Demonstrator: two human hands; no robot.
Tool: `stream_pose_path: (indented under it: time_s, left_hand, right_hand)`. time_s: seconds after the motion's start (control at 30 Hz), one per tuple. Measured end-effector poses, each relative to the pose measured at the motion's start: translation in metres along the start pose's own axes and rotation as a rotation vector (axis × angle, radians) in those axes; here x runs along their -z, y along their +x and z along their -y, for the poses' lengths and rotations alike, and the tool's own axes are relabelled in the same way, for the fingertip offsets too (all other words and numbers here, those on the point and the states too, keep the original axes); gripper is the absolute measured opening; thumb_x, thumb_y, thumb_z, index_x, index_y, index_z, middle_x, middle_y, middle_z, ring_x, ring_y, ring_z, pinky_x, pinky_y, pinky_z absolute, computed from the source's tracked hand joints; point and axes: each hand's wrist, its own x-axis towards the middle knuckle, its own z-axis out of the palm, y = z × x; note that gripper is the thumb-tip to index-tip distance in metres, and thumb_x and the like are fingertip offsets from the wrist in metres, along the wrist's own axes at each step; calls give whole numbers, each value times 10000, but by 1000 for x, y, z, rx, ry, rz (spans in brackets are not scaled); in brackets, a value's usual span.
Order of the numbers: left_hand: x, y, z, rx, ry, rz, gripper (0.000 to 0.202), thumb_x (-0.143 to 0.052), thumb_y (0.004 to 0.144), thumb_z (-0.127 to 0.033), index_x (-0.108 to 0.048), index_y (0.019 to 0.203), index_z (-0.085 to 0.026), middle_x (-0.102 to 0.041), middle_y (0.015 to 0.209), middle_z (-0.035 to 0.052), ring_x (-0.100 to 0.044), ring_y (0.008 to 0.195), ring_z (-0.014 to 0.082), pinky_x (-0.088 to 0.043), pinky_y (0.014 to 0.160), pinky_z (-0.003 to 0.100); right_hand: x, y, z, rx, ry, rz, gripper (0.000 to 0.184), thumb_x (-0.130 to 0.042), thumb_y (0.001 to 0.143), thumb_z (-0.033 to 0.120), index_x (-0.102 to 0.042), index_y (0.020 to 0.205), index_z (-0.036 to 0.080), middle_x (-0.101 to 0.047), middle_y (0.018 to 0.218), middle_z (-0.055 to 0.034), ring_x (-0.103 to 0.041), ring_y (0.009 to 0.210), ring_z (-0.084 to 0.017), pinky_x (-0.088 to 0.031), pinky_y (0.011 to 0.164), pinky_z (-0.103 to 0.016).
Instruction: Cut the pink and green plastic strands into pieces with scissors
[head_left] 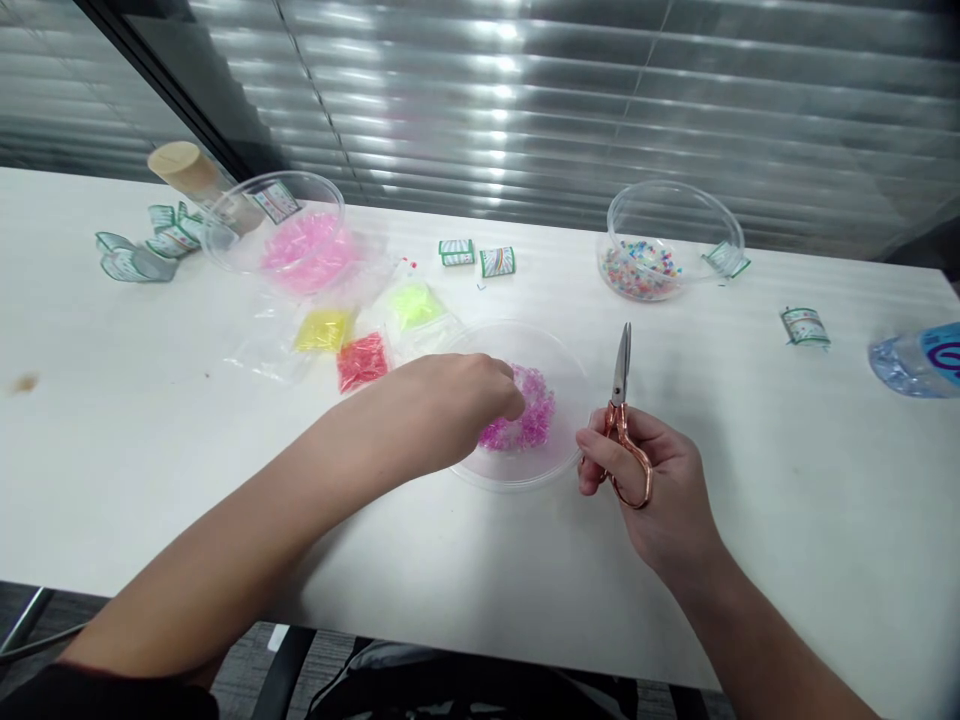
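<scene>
head view, single frame. landmark for all positions: the shallow clear dish at centre of the white table.

left hand: reaches in over the dish from its left side, fingers curled down into the purple beads heaped in it. fingertips are buried; i cannot tell whether a bead is pinched.

right hand: just right of the dish, closed around the rose-gold loops of the scissors. blades are together.

scissors orientation: long axis runs near-to-far, tip pointing away from the wearer, handles toward the wearer. blades stand just beside the dish's right rim. i cannot tell whether they rest on the table or are lifted off it.

step in hand, my judgement: sorting or picking in the purple beads, with the scissors parked in grip. the next move calls for a fine fingertip pinch on one small bead without dragging the light dish.

outward from the dish: red, yellow and green bead bags to its far left; pink-bead bowl beyond those; mixed-bead bowl to its far right; water bottle well right.
</scene>
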Motion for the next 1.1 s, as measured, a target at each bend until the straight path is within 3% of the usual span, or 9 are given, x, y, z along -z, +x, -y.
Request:
stream_pose_path:
  time_s: [0.27,0.47,0.7,1.1]
  left_hand:
    - [-14,10,4,16,54,40,181,-473,798,-45,-550,669,-145,-580,757,25,-412,524,79,-229,504,246]
    - [-6,8,5,44,17,-78,191,-477,861,-105,-588,713,-153,-567,692,17,-435,506,82,-259,482,224]
    - [7,0,7,-39,-39,-286,219,-481,893,-153,-696,932,-168,-652,772,50,-580,633,125,-394,573,224]
    - [8,0,9,-62,-67,-335,238,-500,893,-178,-716,991,-179,-692,791,59,-631,671,134,-436,600,224]
  right_hand:
    - [-1,0,-1,11,14,-8,247,-782,706,341,-595,683,181,-518,496,51,-520,447,-90,-415,429,-214]
    - [1,-1,-1,-3,-5,1,240,-774,728,343,-598,699,182,-528,507,50,-525,466,-82,-411,446,-203]
    - [1,-1,-1,-6,2,0,239,-778,731,337,-599,696,182,-522,520,55,-522,475,-73,-425,467,-201]
    - [2,0,-3,-9,6,-5,232,-782,724,332,-607,697,182,-523,551,51,-522,481,-75,-435,466,-209]
